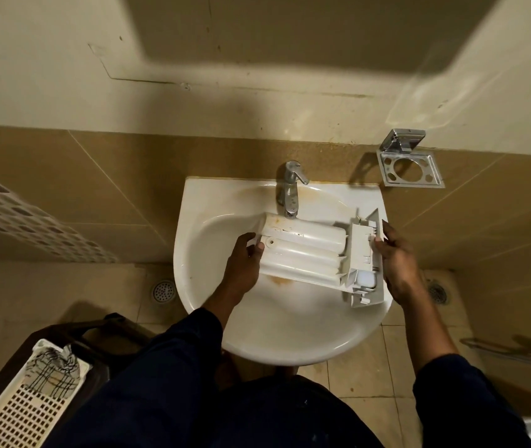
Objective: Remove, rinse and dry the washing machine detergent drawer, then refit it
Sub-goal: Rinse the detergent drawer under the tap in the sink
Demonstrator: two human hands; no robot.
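Note:
The white detergent drawer (309, 250) lies upside down across the white sink (283, 337), its ribbed underside facing up and its front panel to the right. My left hand (244, 266) grips the drawer's back end, thumb on top. My right hand (396, 263) holds the front panel, fingers curled round its edge. The chrome tap (290, 189) stands just behind the drawer; no water shows at its spout.
A chrome wall holder (409, 166) hangs right of the sink. At lower left a white plastic basket (21, 412) holds a checked cloth (54, 370). Floor drains (162, 291) lie on both sides. A metal rail (516, 350) is at the right.

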